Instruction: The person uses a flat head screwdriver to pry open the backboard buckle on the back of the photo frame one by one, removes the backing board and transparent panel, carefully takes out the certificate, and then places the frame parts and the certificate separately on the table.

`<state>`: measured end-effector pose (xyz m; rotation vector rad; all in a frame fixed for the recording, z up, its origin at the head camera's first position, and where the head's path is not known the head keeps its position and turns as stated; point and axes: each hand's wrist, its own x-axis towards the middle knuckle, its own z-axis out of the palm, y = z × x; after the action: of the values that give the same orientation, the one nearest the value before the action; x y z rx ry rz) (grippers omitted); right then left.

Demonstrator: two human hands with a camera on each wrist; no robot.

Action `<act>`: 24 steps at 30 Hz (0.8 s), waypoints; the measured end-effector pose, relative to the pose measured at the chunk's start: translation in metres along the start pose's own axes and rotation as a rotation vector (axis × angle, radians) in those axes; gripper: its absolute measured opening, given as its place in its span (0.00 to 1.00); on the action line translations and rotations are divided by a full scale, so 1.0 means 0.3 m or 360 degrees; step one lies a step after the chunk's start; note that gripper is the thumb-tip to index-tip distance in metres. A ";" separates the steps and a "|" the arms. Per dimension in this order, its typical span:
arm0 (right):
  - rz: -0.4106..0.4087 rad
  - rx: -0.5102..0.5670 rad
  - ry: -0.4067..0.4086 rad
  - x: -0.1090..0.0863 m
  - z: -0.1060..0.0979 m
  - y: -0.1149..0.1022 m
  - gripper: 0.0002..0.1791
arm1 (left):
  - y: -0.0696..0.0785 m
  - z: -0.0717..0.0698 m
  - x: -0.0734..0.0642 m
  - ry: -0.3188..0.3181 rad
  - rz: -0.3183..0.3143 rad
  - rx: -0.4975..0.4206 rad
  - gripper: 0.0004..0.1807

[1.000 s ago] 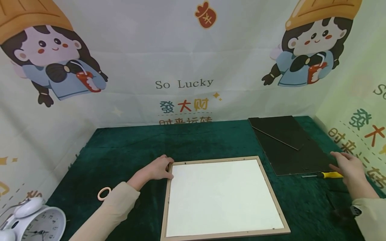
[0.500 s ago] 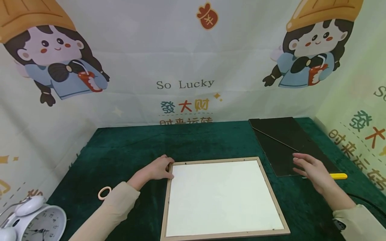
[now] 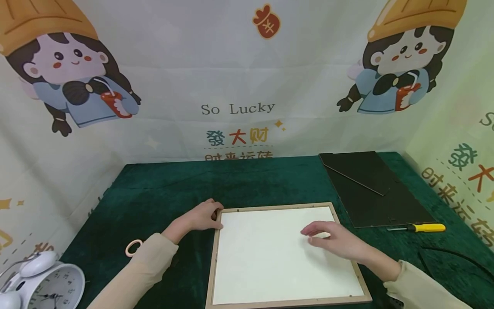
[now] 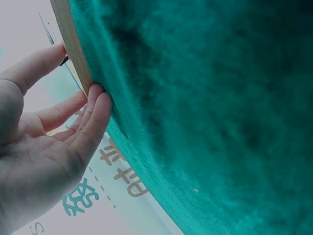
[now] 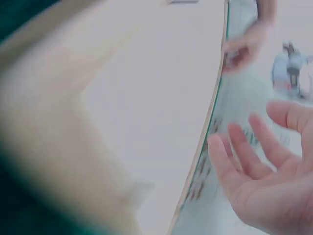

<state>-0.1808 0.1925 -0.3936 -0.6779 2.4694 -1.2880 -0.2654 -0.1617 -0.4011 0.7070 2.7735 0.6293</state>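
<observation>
A picture frame (image 3: 290, 297) with a light wooden rim and a white sheet (image 3: 270, 262) inside lies flat on the green cloth. At its far left corner my left hand (image 3: 200, 215) holds the rim; in the left wrist view the thumb and fingers sit on both sides of the wooden edge (image 4: 72, 41). Over the right part of the white sheet hovers my right hand (image 3: 335, 241), its fingers loosely bent and nothing in them. The right wrist view also has this right hand (image 5: 274, 181) with its fingers spread apart.
A black board (image 3: 370, 201) with a thin metal rod (image 3: 353, 179) on it lies at the back right. Before it is a yellow-handled screwdriver (image 3: 428, 228), and a black cable (image 3: 459, 256) runs nearby. At left are a small ring (image 3: 126, 250) and a white alarm clock (image 3: 58, 287).
My right hand has swung left from beside the screwdriver to above the white sheet, leaving the screwdriver in full view. My left hand has stayed at the frame's corner.
</observation>
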 end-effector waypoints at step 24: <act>-0.1086 -0.1293 -0.0864 0.232 0.396 -0.255 0.23 | -0.006 -0.002 -0.001 -0.0006 -0.0013 -0.0022 0.23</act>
<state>-0.1663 0.0358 -0.3998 -1.8762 2.2660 -0.0771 -0.2660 -0.1637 -0.4014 0.6930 2.7644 0.6445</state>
